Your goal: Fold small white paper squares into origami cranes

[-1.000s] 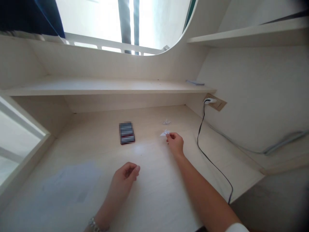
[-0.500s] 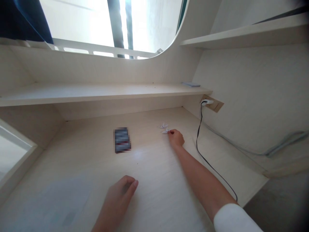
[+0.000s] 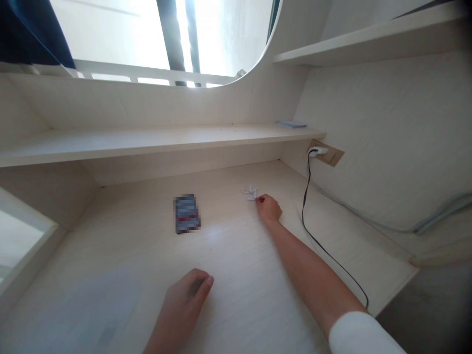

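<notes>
Right hand (image 3: 269, 208): grip's pinching a tiny white folded paper (image 3: 252, 198)
Left hand (image 3: 183, 302): grip curled, pressed together
Table (image 3: 236, 246): some blurry dark thing (image 3: 187, 214)

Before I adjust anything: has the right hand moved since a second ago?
Yes; the right hand has moved slightly farther away, toward the back panel.

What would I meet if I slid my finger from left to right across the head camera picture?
Dark blue curtain → dark, blurred-out rectangle on the desk → little white folded pieces → the person's right hand → black cord.
</notes>
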`<state>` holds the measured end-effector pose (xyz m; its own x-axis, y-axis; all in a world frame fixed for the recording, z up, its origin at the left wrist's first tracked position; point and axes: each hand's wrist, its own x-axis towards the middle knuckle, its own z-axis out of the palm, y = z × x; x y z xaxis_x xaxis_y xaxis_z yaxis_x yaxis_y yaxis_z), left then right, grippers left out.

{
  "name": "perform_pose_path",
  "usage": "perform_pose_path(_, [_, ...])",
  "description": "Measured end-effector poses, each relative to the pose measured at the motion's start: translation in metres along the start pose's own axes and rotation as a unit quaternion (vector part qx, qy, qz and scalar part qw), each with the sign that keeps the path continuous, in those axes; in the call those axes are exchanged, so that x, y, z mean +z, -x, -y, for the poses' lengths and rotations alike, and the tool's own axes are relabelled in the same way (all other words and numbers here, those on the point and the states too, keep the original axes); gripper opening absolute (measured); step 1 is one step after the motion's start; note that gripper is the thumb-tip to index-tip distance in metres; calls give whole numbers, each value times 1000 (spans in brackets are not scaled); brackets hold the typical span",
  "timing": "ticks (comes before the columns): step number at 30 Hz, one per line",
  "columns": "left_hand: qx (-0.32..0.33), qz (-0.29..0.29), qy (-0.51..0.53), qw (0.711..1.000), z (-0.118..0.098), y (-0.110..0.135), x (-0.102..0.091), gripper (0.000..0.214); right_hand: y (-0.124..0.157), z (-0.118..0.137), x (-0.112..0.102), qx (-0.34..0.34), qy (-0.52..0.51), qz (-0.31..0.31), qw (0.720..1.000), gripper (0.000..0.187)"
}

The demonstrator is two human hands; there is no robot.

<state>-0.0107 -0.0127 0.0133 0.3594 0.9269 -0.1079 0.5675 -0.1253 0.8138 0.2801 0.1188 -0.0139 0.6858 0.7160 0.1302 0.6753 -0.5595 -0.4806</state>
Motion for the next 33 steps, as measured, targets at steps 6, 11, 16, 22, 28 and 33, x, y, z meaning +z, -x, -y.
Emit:
perform_pose_path(6, [6, 1, -4, 1000, 0, 1, 0, 31, -1, -1, 2, -11, 0, -1, 1000, 26])
perform_pose_path(11, [7, 8, -7, 1000, 3, 0, 0, 31, -1, -2, 3, -9, 1, -2, 1000, 26])
perform_pose_path(16, [4, 5, -1, 1000, 0, 0, -1, 32, 0, -2, 3, -16, -8, -3, 1000, 25])
perform_pose_path(22, [4, 6, 11, 1000, 0, 0, -1, 30, 16, -6, -6, -44, -19, -8, 999, 24])
perform_pose_path(28, [28, -36, -14, 999, 6, 2, -2, 23, 93, -6, -15, -166, -50, 69, 982, 18])
perform_pose_path(33, [33, -70, -130, 988, 11, 2, -7, 17, 159, 13, -8, -250, -88, 168, 949, 18])
